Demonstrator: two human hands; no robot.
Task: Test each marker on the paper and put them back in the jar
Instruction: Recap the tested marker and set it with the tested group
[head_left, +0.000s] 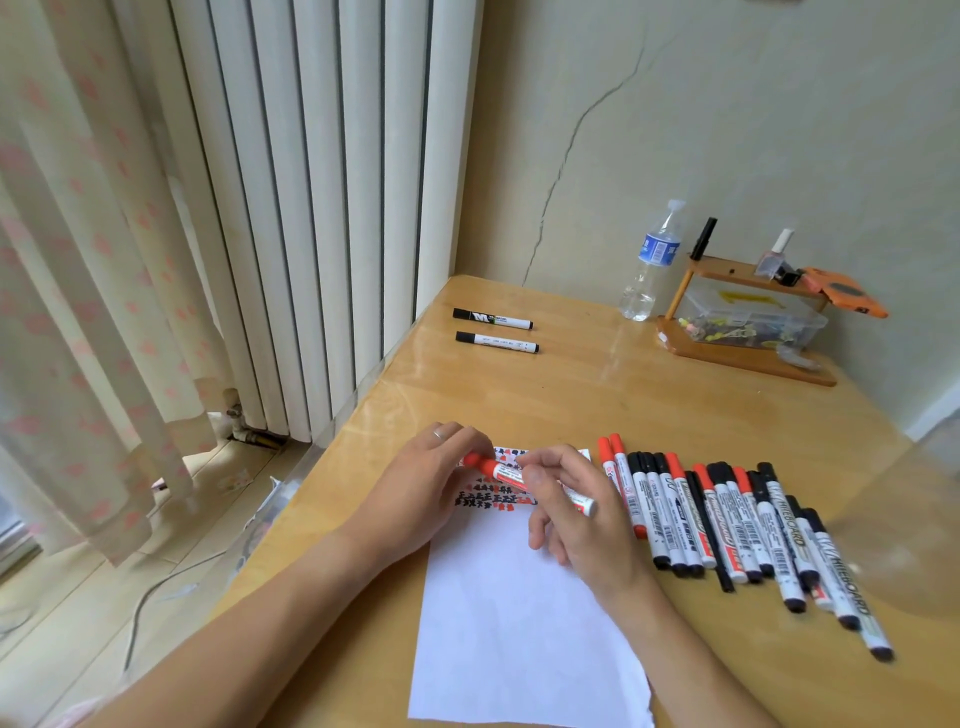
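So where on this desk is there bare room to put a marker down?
Free: the wood between the two black markers and the paper, and the paper's blank lower half. Crowded: the marker row right of the paper, and the corner by the bottle and shelf.

Two bare forearms reach forward side by side. The left hand (434, 470), a thin ring on one finger, curls its fingers (470, 441) inward; the right hand (576, 512) bends at the wrist, fingers curled and thumb pinching.

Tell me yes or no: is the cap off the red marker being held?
No, the red cap sits on the marker, held by both hands.
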